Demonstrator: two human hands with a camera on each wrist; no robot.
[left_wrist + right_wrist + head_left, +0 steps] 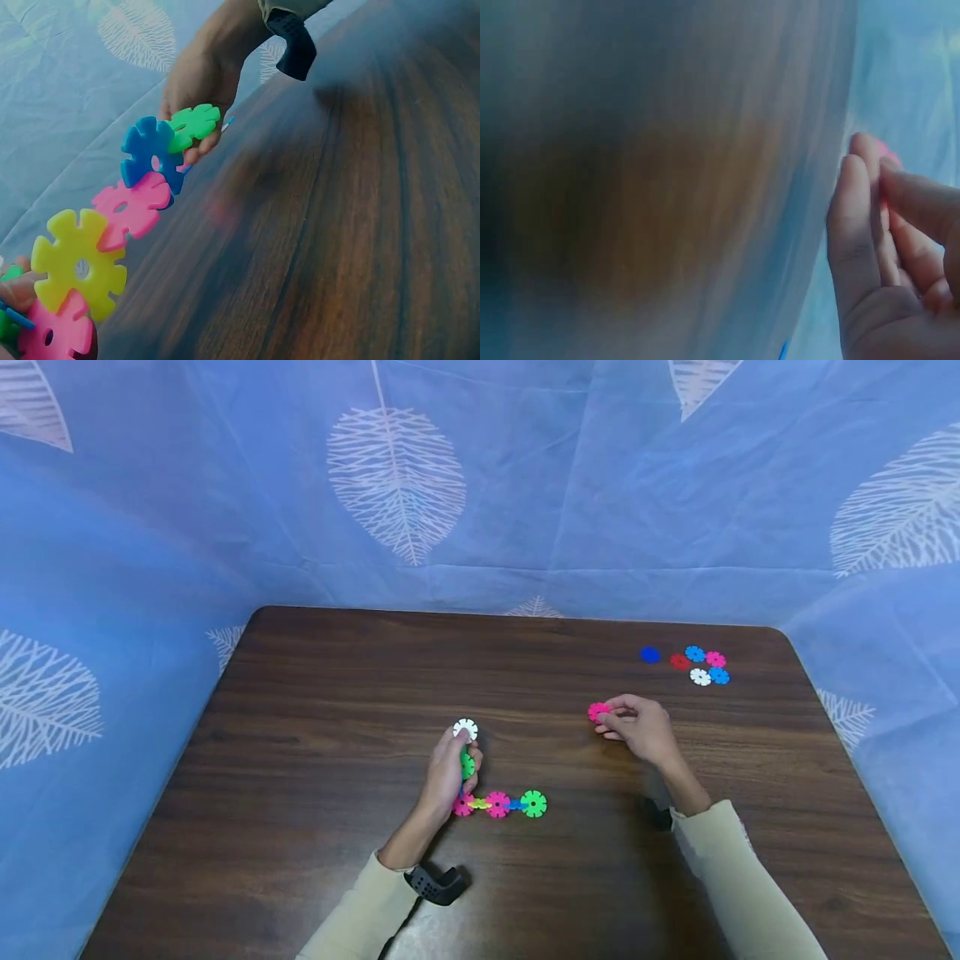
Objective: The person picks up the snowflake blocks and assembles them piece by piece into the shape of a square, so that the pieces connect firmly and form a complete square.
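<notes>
My left hand (447, 772) grips a chain of interlocked notched plastic discs, thumb on a white disc (466, 730) at its upper end. Below that, a green disc (468, 766) shows beside the palm. The chain turns right through a pink disc (464, 803), a yellow disc (81, 264), another pink disc (498, 804) and a blue disc (150, 152) to a green end disc (534, 803). Part of it hides behind my fingers. Apart from the chain, to the right, my right hand (641, 727) pinches a loose pink disc (597, 712) between thumb and fingers.
Several loose discs lie at the table's back right: a dark blue disc (650, 655), a red disc (679, 662), a white disc (700, 677), a pink disc (716, 659) and light blue ones. A leaf-patterned blue cloth (510, 485) hangs behind the brown wooden table (337, 693).
</notes>
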